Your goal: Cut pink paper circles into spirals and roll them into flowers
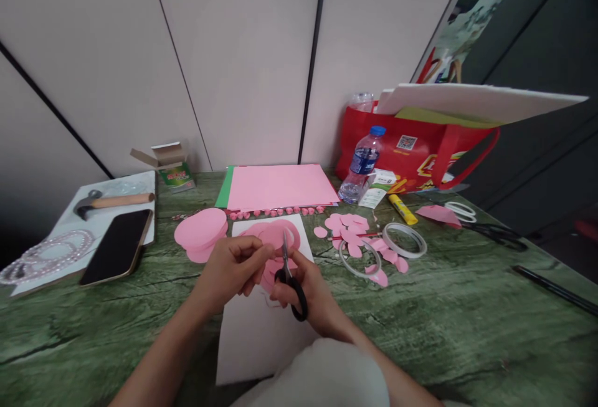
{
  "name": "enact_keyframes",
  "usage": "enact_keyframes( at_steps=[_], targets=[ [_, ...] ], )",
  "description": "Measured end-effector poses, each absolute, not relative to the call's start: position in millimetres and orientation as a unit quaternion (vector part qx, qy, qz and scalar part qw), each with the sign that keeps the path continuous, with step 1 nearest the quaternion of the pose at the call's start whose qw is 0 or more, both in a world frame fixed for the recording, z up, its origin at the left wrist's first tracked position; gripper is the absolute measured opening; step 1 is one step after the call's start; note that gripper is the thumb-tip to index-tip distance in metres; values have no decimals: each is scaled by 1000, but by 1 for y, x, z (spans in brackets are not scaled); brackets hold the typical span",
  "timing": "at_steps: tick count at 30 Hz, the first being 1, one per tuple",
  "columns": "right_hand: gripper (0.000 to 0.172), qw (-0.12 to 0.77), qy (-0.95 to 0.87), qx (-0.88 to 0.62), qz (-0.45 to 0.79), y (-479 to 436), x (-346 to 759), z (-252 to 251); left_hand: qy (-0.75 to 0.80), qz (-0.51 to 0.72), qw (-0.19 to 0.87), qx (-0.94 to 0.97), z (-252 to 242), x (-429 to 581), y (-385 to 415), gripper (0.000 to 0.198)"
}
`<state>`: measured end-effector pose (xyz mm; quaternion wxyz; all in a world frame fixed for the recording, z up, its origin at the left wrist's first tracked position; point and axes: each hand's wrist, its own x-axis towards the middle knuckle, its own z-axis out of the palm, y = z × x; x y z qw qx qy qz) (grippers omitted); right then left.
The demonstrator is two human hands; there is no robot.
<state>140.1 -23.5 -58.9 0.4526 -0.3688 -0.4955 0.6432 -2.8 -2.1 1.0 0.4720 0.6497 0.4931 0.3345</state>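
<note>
My left hand (233,267) is closed, pinching a small pink paper piece (270,273) above a white sheet (255,338). My right hand (311,298) grips black-handled scissors (290,282), whose blades point up into the pink piece. More pink cut-outs (275,232) lie on the white sheet just beyond my fingers. A stack of pink paper circles (200,232) sits to the left of my hands.
On the green marble table (467,320): a phone (119,246), hammer (112,201) and beads (47,251) at left; pink paper sheets (280,186), water bottle (362,164), red bag (420,151), glue stick (402,209), tape rolls (404,240), pink petals (350,232) and another pair of scissors (498,232) at right.
</note>
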Motion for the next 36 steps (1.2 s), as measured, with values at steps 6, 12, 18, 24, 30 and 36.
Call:
enact_keyframes(
  at_steps=[6, 12, 18, 24, 30, 36],
  targets=[
    [48, 442, -511, -365, 640, -24, 140, -59, 495, 365, 465, 637, 2, -5, -1, 25],
    [46, 461, -496, -365, 639, -24, 138, -62, 503, 385, 445, 633, 0, -2, -1, 26],
    [43, 440, -509, -354, 649, -24, 135, -68, 531, 350, 396, 662, 1, 4, -3, 36],
    [45, 466, -482, -325, 667, -24, 134, -68, 518, 327, 417, 672, 0, 5, -5, 37],
    [40, 472, -491, -321, 658, -23, 135, -65, 500, 329, 441, 669, -2, 7, -5, 35],
    [39, 465, -490, -338, 656, -23, 135, -65, 509, 339, 423, 669, 0, 4, -5, 36]
  ],
)
